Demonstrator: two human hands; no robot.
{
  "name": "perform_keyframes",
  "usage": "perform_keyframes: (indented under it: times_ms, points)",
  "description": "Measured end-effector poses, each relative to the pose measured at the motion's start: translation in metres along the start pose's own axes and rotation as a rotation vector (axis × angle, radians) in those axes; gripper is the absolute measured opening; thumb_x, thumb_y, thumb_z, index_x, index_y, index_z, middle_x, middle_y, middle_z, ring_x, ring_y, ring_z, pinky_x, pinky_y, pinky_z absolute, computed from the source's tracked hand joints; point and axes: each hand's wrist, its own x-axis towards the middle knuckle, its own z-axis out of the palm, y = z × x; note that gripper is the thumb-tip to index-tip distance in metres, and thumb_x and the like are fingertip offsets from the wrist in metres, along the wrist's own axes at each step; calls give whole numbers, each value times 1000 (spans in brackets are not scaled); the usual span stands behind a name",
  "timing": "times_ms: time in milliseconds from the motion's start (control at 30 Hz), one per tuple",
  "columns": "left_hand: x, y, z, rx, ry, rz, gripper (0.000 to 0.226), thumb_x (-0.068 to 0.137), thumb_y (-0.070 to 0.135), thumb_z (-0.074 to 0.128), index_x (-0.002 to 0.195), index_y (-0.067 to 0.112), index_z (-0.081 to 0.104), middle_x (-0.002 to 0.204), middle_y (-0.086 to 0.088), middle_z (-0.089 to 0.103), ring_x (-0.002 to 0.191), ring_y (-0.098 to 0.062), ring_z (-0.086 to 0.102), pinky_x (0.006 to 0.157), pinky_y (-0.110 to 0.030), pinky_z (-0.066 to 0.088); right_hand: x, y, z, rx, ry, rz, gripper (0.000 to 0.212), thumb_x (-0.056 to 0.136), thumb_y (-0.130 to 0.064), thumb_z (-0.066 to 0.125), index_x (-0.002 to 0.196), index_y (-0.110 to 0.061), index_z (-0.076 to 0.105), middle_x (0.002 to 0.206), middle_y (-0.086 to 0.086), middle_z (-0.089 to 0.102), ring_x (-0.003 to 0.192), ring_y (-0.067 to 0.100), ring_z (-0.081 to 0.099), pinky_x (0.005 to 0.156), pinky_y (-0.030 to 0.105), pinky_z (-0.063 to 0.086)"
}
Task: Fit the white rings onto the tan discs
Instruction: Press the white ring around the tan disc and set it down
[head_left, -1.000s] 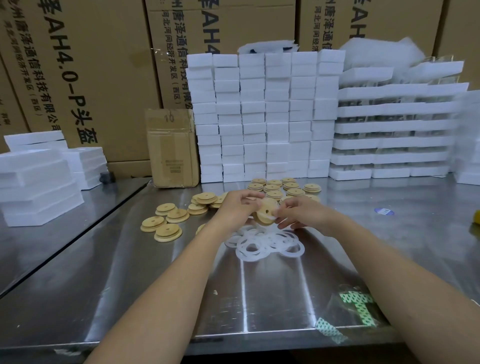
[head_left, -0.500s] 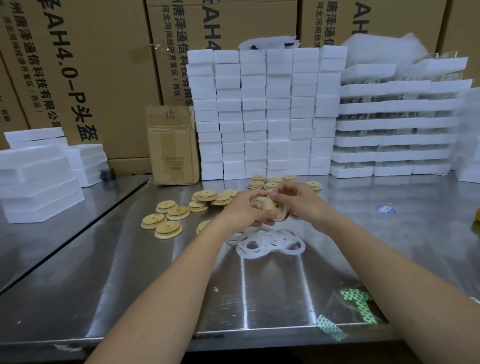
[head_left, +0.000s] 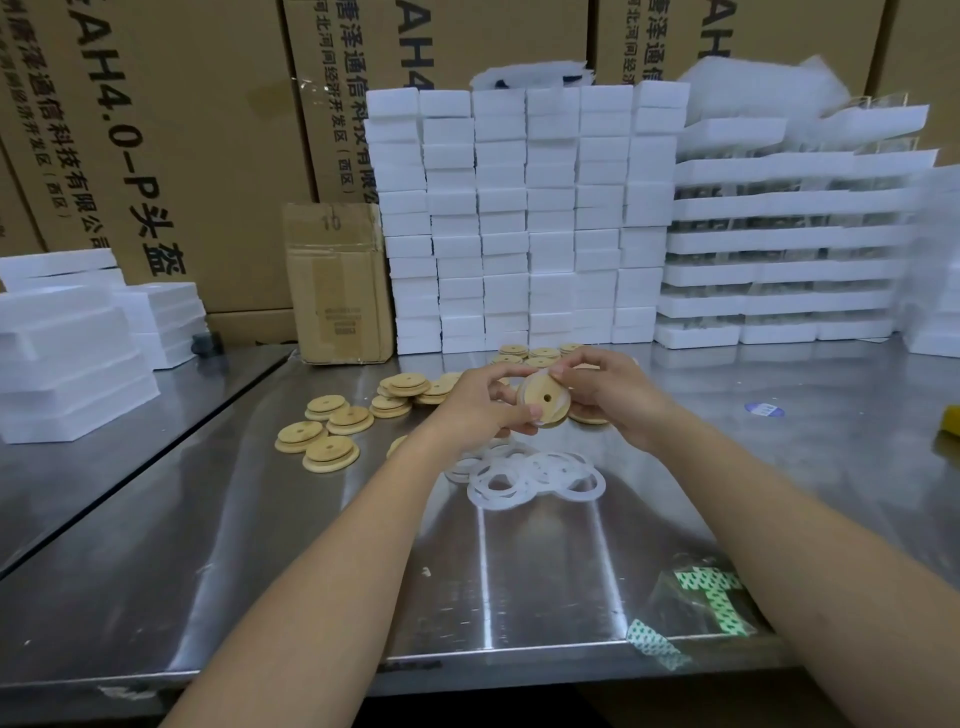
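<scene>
- The held tan disc (head_left: 543, 399) is lifted above the steel table (head_left: 519, 571), between both hands, just above the heap of white rings (head_left: 535, 475).
- It stands on edge: its flat face, with the small centre hole, is turned back toward the person. The axis through the hole runs toward the camera. Being round, it has no long side.
- The left hand (head_left: 478, 400) grips the disc's left side, fingers curled over the top edge and thumb under the bottom edge.
- The right hand (head_left: 608, 395) pinches the upper right rim with curled fingers and thumb.
- A whitish band (head_left: 559, 401) lies along the disc's right rim by the right fingers; whether it sits fully on the disc cannot be told.
- The white rings lie flat and overlapping on the table.
- Loose tan discs (head_left: 332, 431) lie flat to the left, some stacked in twos; more lie behind the hands.
- At the back stand a cardboard box (head_left: 337, 283), stacked white foam blocks (head_left: 524, 218) and foam trays (head_left: 789, 239).
- Green-patterned tape (head_left: 711, 597) lies near the table's front edge.
</scene>
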Motion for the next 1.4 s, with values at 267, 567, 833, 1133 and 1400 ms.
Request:
perform_keyframes:
  times_ms: [267, 567, 833, 1133, 1400]
  points:
    - [1, -2, 2, -5, 41, 9, 49, 91, 12, 86, 134, 25, 68, 108, -21, 78, 88, -26, 83, 77, -35, 50, 3, 3, -2, -6, -20, 53, 21, 92, -30, 81, 104, -16, 71, 114, 10, 79, 99, 22, 75, 95, 38, 56]
    - [2, -2, 3, 16, 115, -28, 29, 100, 23, 77, 129, 22, 70, 99, -1, 83, 86, -20, 82, 82, -37, 55, 2, 6, 3, -124, 37, -52, 26, 93, -24, 81, 102, -1, 70, 85, 3, 78, 74, 10, 69, 74, 32, 48]
    - [4, -2, 0, 48, 130, -6, 22, 102, 27, 74, 123, 22, 75, 108, -1, 81, 86, -12, 76, 82, -32, 55, 0, 6, 1, -108, -30, 1, 10, 96, -26, 77, 92, -20, 69, 104, 9, 80, 100, 29, 79, 72, 30, 44]
    - [5, -4, 0, 13, 206, -22, 12, 101, 26, 75, 112, 27, 76, 109, -4, 81, 86, -13, 74, 76, -27, 55, -4, 3, 8, -150, -29, 22, 19, 92, -39, 80, 89, -24, 70, 97, -6, 81, 89, 8, 78, 82, 32, 48]
    - [5, -3, -1, 16, 192, -23, 20, 102, 28, 73, 121, 22, 74, 116, -6, 78, 99, -18, 73, 79, -28, 56, -4, 4, 7, -168, -36, 9, 16, 97, -34, 74, 91, -21, 69, 102, 5, 81, 95, 13, 78, 83, 34, 44]
